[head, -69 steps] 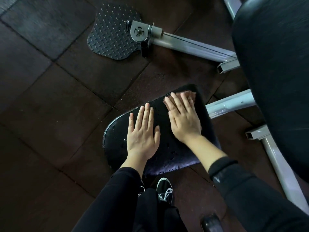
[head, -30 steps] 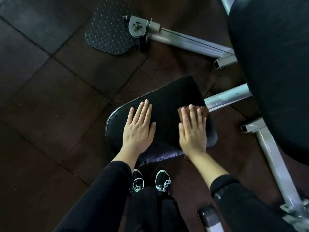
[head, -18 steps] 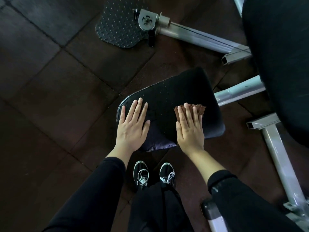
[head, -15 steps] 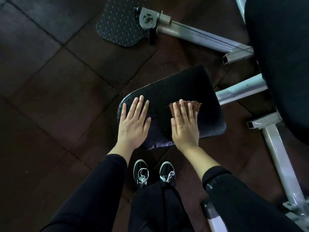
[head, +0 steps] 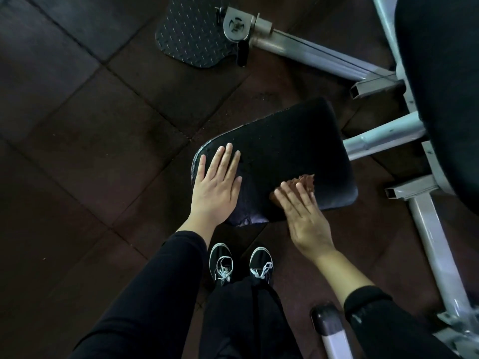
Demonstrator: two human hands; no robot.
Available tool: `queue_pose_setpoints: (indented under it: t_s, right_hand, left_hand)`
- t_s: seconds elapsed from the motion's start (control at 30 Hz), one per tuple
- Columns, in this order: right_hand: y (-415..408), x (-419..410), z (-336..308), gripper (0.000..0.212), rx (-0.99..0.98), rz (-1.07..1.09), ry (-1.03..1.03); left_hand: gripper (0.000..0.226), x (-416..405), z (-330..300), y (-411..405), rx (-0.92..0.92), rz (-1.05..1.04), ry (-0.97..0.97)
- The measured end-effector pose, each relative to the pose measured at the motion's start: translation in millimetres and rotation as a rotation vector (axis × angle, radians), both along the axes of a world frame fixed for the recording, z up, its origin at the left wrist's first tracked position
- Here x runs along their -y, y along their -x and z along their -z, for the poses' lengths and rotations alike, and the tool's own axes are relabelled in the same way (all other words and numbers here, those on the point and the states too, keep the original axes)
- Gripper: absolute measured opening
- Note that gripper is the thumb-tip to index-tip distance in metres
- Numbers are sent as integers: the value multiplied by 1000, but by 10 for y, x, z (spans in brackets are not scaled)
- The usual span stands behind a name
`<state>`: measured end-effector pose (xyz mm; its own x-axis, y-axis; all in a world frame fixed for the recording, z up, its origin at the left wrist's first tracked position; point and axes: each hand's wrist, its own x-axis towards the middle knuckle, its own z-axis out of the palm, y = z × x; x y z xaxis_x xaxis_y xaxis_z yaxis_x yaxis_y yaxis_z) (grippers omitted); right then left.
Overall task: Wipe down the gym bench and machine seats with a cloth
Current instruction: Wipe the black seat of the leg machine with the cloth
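Since half a second ago the right hand (head: 303,216) has drawn the brown cloth (head: 304,183) back toward the near edge of the seat pad (head: 285,141); the left hand (head: 216,182) remains flat, fingers spread, bracing the pad's left end. Right hand: fingers flat, pressing the cloth, not gripping. Risk: the palm already overhangs the edge, so the cloth may slide off onto the floor (head: 90,138) (droplets on the left end also look unwiped). Surface: black padded vinyl on a grey steel frame (head: 383,138). Room: dim gym, dark rubber tiles, a tread-plate footrest (head: 191,35) beyond.
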<state>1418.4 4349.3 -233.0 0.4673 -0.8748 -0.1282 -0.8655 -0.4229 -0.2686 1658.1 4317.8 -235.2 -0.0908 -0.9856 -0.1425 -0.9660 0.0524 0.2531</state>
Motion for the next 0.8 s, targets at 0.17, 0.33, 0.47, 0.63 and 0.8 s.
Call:
queue_pose_setpoints:
  t_s: [0.17,0.33,0.47,0.63,0.8]
  right_hand:
    - [-426,220,-19,58,45,137,-17]
    - [-522,-191,-3,66,71,-119,-62]
    - [-101,-255,11,69,8,-152,-54]
    - [-139,16,-76,58,27,25,-84]
    - [-610,-33,-36,59,46,-28,-77]
  left_hand:
    - [56,-14,16,-5,4,-3,9]
    - [57,-18,20,-55,6,17,-23]
    - [57,-16,13,-56,-10,12,-18]
    - [56,-8,2,-4,1,1,3]
    - [57,-18,19,-42,0,10,-9]
